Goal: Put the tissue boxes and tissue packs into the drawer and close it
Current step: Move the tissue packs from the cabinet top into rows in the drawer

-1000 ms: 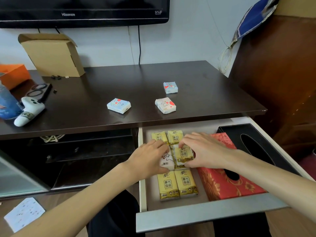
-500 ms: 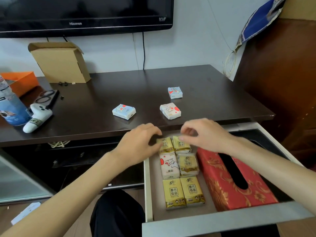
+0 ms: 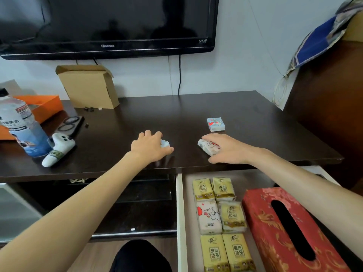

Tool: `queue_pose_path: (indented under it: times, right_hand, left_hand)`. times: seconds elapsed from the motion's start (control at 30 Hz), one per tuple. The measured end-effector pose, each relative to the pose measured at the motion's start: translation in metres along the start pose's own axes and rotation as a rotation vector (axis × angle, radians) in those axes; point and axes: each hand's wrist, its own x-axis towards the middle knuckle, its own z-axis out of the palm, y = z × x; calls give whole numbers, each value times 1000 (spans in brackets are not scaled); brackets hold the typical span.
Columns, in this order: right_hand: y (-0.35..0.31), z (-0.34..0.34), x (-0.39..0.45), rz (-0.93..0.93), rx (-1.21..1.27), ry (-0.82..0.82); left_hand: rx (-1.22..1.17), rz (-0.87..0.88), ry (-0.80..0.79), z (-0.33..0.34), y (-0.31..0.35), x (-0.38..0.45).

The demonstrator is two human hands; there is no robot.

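While drawer [image 3: 181,213] gapes, each hand [image 3: 150,147] covers a pack [image 3: 209,147].

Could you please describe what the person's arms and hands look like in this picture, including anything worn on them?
Both arms are bare from as far up as the frame shows down to the fingers: no sleeves, gloves, watch, bracelets or rings appear on the left hand or the right hand. The nails that show look short and unpainted. No markings show.
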Motion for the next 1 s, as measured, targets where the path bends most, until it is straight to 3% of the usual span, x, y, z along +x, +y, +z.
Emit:
queue_pose_path:
  times: [0.27,0.63,1.0]
  right_hand:
    - [9,-3,3,-35,-70,-19]
    - [0,-6,-50,-66,-91,167]
    - [9,23,-171,-64,-178,57]
  left_hand:
    - [-115,43,54,13,-2,-1]
    - [-363,258,116,3,33,-68]
    - [-472,508,-72,39,67,-182]
